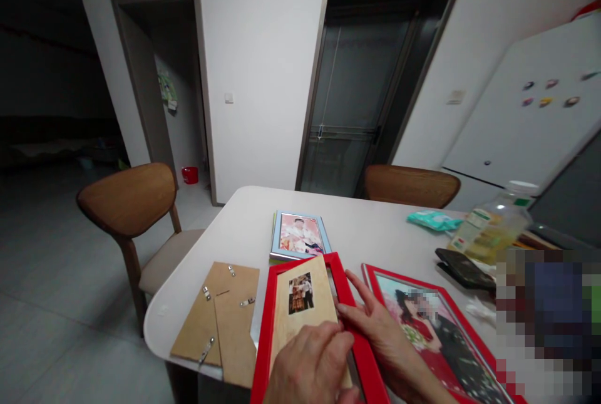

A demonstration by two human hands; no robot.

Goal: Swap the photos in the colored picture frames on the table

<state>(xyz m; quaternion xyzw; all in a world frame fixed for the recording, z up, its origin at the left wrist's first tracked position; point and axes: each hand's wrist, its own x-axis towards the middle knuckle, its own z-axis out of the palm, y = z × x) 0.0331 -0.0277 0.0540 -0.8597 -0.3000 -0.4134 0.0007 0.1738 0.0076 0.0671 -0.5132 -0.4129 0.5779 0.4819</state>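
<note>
A red picture frame (357, 341) is tilted up over the near edge of the table. Inside it, slightly askew, lies a pale wood-toned sheet (284, 322) with a small photo (300, 293) of people on it. My left hand (310, 360) lies across the sheet, its fingers curled at the sheet's right edge; part of the grip is hidden. My right hand (380, 329) holds the frame's right side, fingers bent over the red border. Left of the frame are brown backing boards (235, 322) with metal clips. To the right lies another red-framed picture (436, 329) of a couple.
A light-blue framed picture (300, 235) lies on further frames on the white table (366, 222). At right are a teal packet (434, 221), a dark phone-like object (464, 268) and a large plastic bottle (498, 225). Wooden chairs (129, 200) stand at the table's left and far sides.
</note>
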